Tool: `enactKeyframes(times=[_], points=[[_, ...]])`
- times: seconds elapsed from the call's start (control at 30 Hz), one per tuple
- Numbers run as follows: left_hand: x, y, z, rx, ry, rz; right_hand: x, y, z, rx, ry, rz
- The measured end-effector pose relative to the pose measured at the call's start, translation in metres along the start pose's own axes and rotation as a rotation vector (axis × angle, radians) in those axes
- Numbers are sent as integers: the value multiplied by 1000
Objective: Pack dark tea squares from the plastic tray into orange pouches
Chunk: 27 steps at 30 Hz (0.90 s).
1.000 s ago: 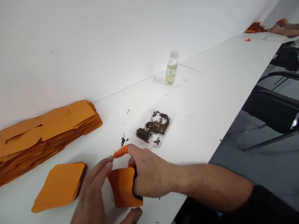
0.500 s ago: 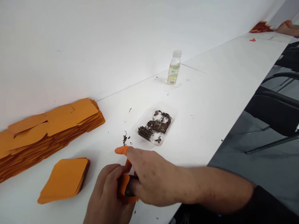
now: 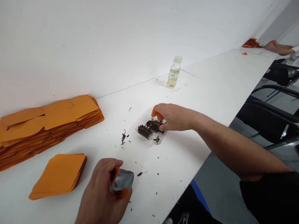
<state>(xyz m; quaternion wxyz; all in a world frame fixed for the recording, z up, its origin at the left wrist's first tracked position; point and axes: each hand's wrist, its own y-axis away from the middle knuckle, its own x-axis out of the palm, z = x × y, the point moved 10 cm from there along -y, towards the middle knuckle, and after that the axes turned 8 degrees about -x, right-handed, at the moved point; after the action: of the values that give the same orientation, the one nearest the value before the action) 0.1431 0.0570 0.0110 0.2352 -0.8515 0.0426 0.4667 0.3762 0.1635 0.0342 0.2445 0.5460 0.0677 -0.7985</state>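
My left hand (image 3: 102, 193) is closed around a small silver-grey pouch (image 3: 124, 179) near the table's front. Orange finger covers show on its thumb and a finger. Over the clear plastic tray (image 3: 157, 141), my right hand (image 3: 174, 117) reaches down with orange-covered fingertips, thumb and fingers apart. Its fingertips are at the dark, crumbly dried leaf, which looks like pressed tea (image 3: 153, 125). A stack of thin dark slabs (image 3: 144, 131) fills the tray's left side. Whether any leaf is between the right fingertips is partly hidden.
A long row of orange paper pieces (image 3: 70, 113) lies along the wall. Nearer stands a small orange stack (image 3: 58, 175). A capped bottle (image 3: 173, 74) with pale liquid stands behind the tray. Dark crumbs (image 3: 123, 137) dot the white table. Another person's hand (image 3: 277, 47) and black chairs (image 3: 268, 109) are at right.
My right hand has left the left hand and moved up and right to the tray. My left hand has stayed low, and the grey pouch now shows in it.
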Motion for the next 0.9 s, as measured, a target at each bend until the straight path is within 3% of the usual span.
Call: enactKeyframes(times=[0.17,0.47,0.7,0.9], points=[[-8,-2,-5,-42,13,-61,20,-12,7,34,92,43],[-10,1,-6,-60,65,-85,12,-10,-4,53,62,-17],[-15,3,-8,-67,72,-130,25,-17,2,88,89,-10],[-20,3,-14,-42,122,-170,-4,-7,0,65,-22,-85]])
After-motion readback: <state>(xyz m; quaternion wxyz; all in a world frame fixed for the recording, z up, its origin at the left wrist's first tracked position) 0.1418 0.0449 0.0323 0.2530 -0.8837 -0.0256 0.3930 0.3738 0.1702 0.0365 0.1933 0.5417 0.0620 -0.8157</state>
